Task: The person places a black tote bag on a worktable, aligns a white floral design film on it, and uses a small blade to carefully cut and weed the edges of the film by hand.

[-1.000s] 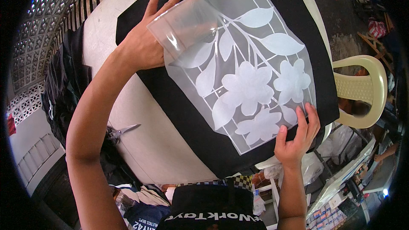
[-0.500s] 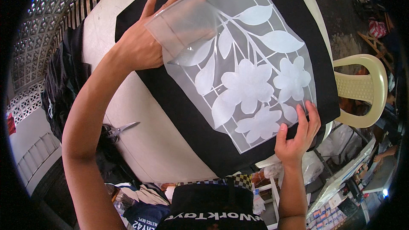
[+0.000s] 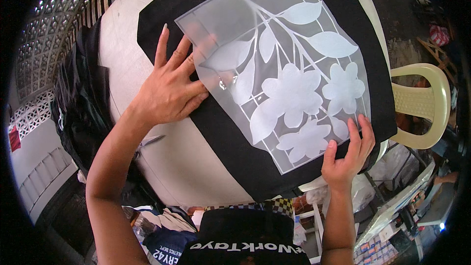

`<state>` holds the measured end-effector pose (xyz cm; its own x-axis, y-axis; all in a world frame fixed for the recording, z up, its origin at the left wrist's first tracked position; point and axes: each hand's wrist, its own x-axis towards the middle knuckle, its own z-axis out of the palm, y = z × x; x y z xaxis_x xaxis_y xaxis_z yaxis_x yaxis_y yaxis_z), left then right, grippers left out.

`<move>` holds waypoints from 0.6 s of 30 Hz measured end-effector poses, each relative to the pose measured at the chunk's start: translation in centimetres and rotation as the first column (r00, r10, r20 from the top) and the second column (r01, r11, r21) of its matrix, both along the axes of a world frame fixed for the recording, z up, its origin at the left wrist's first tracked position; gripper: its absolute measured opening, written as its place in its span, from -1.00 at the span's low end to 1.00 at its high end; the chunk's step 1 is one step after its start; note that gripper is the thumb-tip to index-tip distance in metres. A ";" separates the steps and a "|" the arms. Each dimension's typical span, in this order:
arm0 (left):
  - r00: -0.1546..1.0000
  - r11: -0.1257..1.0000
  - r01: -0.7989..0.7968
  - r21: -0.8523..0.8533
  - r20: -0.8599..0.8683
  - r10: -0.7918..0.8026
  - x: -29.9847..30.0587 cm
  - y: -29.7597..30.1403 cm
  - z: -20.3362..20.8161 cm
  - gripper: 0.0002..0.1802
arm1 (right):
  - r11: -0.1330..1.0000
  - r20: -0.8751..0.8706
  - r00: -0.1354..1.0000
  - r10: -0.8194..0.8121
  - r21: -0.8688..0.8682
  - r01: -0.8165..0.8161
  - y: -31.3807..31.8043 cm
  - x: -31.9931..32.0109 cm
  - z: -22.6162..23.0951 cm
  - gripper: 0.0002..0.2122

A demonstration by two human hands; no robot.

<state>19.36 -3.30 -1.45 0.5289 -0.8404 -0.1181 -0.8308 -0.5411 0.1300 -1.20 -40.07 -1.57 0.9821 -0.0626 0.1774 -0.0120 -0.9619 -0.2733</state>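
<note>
A translucent plastic sheet (image 3: pixel 338 51) with a white flower-and-leaf pattern lies over black cloth (image 3: pixel 223 147). At its left edge, my left hand (image 3: pixel 169 88) is open with fingers spread; some fingertips reach beneath the sheet and show faintly through it. My right hand (image 3: pixel 346 157) lies open on the sheet's lower right edge, fingertips touching the plastic and thumb apart from the fingers.
The cloth covers much of a pale table (image 3: pixel 181 167). Scissors (image 3: pixel 152 140), mostly hidden by my left forearm, lie at its left side. Dark garments (image 3: pixel 78 93) hang on the left. A cream plastic chair (image 3: pixel 439 103) stands at the right.
My left hand has drawn down and back from under the sheet, whose upper left part now lies flatter. My right hand stays at the lower right edge. The scissors have become mostly hidden.
</note>
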 end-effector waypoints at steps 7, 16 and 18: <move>0.995 0.995 -0.087 -0.045 -0.053 0.085 -2.6 -1.0 -0.1 -0.52 | 1.000 -0.011 1.000 0.005 -0.003 -0.005 -0.1 -0.1 -0.1 -0.54; 0.981 0.979 -0.192 -0.062 -0.019 0.191 -3.2 -3.5 -0.3 -0.45 | 1.000 -0.013 1.000 0.008 0.007 -0.008 0.0 -0.1 0.0 -0.52; 0.977 0.972 -0.213 -0.095 -0.015 0.213 -2.6 -4.1 -0.6 -0.41 | 1.000 -0.022 1.000 0.004 -0.004 -0.004 -0.1 -0.2 -0.1 -0.51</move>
<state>16.78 -7.35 -2.08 0.6964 -0.7162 -0.0463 -0.6971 -0.6904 0.1934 -1.41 -40.13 -1.68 0.9861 -0.0582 0.1559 -0.0143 -0.9630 -0.2691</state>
